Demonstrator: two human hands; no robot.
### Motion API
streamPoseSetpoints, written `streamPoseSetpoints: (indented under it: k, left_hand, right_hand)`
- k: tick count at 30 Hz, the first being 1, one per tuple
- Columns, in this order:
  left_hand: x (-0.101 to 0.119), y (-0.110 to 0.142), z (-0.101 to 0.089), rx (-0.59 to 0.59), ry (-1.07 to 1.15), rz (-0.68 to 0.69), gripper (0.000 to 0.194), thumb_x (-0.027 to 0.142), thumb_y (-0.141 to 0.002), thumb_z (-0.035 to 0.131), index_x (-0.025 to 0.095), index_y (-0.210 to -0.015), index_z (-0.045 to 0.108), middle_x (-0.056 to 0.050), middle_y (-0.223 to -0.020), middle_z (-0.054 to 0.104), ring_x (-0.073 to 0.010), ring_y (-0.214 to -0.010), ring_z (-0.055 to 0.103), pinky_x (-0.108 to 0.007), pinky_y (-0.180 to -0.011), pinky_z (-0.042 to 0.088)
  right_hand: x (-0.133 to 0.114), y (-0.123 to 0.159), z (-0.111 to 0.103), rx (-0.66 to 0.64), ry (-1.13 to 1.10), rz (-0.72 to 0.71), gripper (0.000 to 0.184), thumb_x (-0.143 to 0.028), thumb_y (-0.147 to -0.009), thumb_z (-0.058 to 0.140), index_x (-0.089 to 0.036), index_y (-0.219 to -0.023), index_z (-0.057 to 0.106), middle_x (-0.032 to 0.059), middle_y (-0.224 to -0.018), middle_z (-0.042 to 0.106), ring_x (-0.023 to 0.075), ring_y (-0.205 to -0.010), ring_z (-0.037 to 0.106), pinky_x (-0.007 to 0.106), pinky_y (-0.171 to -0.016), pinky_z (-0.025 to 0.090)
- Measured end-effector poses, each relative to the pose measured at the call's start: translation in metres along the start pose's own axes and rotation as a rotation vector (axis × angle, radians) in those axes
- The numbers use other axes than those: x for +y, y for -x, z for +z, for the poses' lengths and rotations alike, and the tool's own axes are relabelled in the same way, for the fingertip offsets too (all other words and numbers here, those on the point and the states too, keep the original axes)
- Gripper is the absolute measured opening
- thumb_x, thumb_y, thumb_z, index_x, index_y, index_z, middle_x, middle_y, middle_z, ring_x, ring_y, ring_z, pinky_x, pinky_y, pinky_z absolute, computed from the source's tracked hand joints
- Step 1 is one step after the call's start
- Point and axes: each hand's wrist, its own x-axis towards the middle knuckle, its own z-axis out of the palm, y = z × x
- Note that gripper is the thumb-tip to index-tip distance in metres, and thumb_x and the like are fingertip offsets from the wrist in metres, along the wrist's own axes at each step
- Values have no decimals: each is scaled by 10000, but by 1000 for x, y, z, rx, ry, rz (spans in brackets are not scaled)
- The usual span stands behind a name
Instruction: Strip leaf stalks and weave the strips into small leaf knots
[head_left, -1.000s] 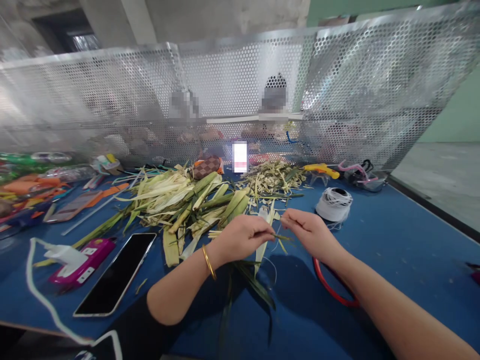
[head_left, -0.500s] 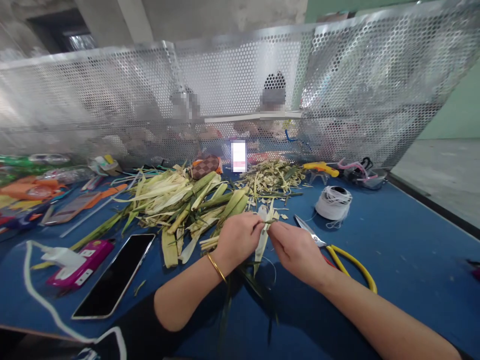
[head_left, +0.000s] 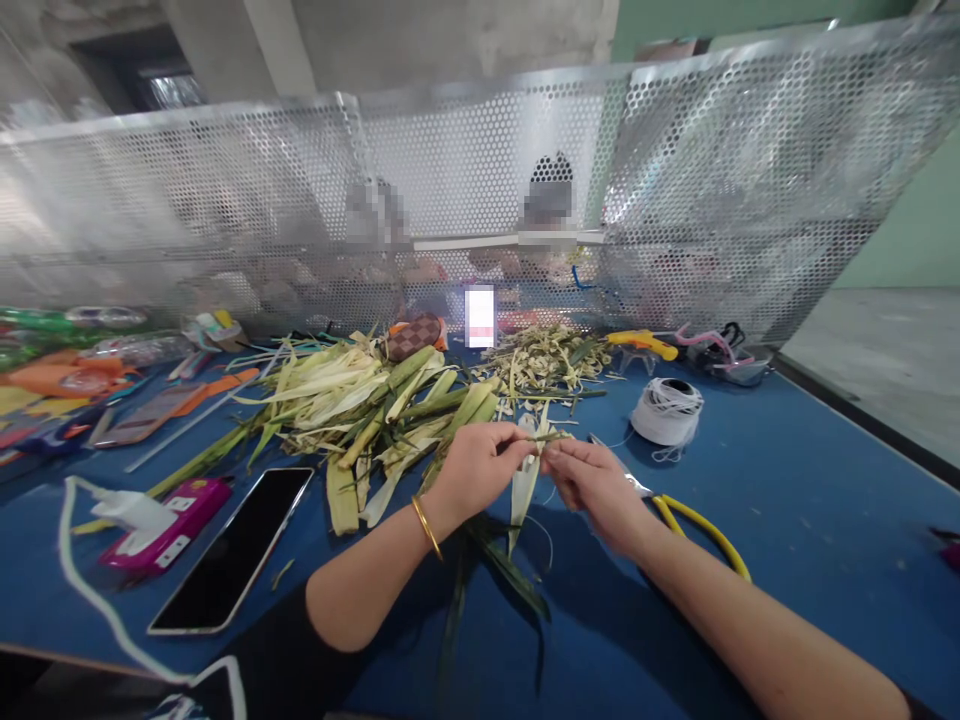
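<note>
My left hand (head_left: 480, 468), with a gold bangle at the wrist, pinches one end of a thin green leaf strip (head_left: 547, 437). My right hand (head_left: 596, 490) is closed on the strip's other side, thumb against fingertips. Beneath the fingers lies a pale corn husk piece (head_left: 523, 497), pointing toward me. Dark green leaves (head_left: 517, 582) trail below my left hand. Scissors (head_left: 705, 532) with yellow handles lie partly under my right forearm. Beyond them stands a roll of white string (head_left: 666, 412). A pile of corn husks (head_left: 337, 385) spreads to the left of my hands.
A black phone (head_left: 236, 550) and a magenta power strip (head_left: 169, 530) with a white plug and cable lie at left. Shredded husk bits (head_left: 551, 362), a yellow glue gun (head_left: 643, 344) and safety glasses (head_left: 739, 362) are at the back, before a perforated metal screen (head_left: 480, 130).
The right hand has turned and lifted slightly, its fingertips now showing around the strip. The left hand stays pinched almost in place. The view has shifted a little.
</note>
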Motion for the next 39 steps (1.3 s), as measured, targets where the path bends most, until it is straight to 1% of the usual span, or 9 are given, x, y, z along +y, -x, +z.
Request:
streamPoseSetpoints:
  k: [3, 7, 12, 18, 23, 27, 32, 36, 39]
  left_hand:
    - [-6, 1, 8, 48, -219, 26, 236, 194, -853, 509, 159, -687, 673, -16, -649, 621, -132, -621, 523, -248, -599, 362]
    - [-8, 3, 7, -164, -397, 143, 211, 205, -853, 514, 146, -771, 699, -68, -763, 673, -183, -735, 591, -274, -664, 395]
    - [1, 2, -8, -461, -2, 185, 144, 189, -800, 572, 156, -771, 709, -21, -710, 663, -125, -663, 577, -216, -632, 406]
    - [0, -1, -5, -122, 193, -113, 216, 235, -833, 502, 147, -702, 649, 28, -540, 521, -88, -481, 419, -221, -517, 343]
    - [-5, 3, 8, -16, -204, -28, 218, 198, -824, 506, 156, -664, 648, -35, -656, 614, -152, -630, 523, -269, -617, 359]
    - [-3, 6, 6, -226, -327, 92, 200, 169, -800, 510, 154, -692, 679, -71, -707, 641, -186, -701, 566, -285, -662, 376]
    - [3, 2, -13, -493, 253, -66, 147, 230, -769, 570, 161, -719, 689, 15, -558, 548, -83, -487, 445, -212, -515, 341]
    - [3, 0, -11, -306, 689, -362, 166, 299, -756, 606, 146, -697, 623, 49, -525, 466, -39, -410, 329, -181, -403, 207]
    - [5, 1, -2, -202, 815, -489, 149, 251, -766, 595, 145, -662, 587, 56, -521, 449, -32, -400, 312, -179, -383, 180]
  right_hand:
    - [4, 4, 7, 98, 280, -183, 280, -371, -869, 423, -199, -669, 517, -35, -532, 410, 121, -519, 391, 242, -503, 292]
    - [-6, 7, -5, 106, 707, -400, 258, -278, -870, 411, -200, -629, 457, 3, -634, 475, 133, -591, 410, 262, -559, 281]
    - [-14, -1, -20, -201, 436, -226, 293, -358, -831, 450, -197, -586, 460, -22, -558, 434, 116, -545, 387, 241, -530, 290]
    - [-3, -1, -3, -55, -31, 41, 303, -481, -818, 463, -216, -675, 488, -93, -462, 240, 92, -410, 217, 233, -421, 194]
    - [0, 10, 6, 113, 638, -349, 271, -302, -895, 387, -200, -657, 464, 2, -617, 466, 132, -574, 403, 253, -541, 283]
    - [-9, 10, -8, -26, 954, -476, 218, -190, -871, 364, -192, -691, 487, 21, -656, 503, 133, -574, 412, 266, -530, 246]
    - [-17, 0, -22, -220, 401, -220, 296, -358, -863, 428, -203, -612, 441, -46, -538, 382, 105, -515, 352, 232, -499, 272]
    - [-14, 1, -11, -129, 20, -69, 306, -462, -846, 469, -210, -672, 480, -94, -466, 258, 90, -424, 227, 233, -423, 196]
    - [-8, 5, 0, 2, 113, -175, 317, -438, -860, 476, -209, -640, 475, -73, -477, 318, 102, -457, 303, 236, -455, 252]
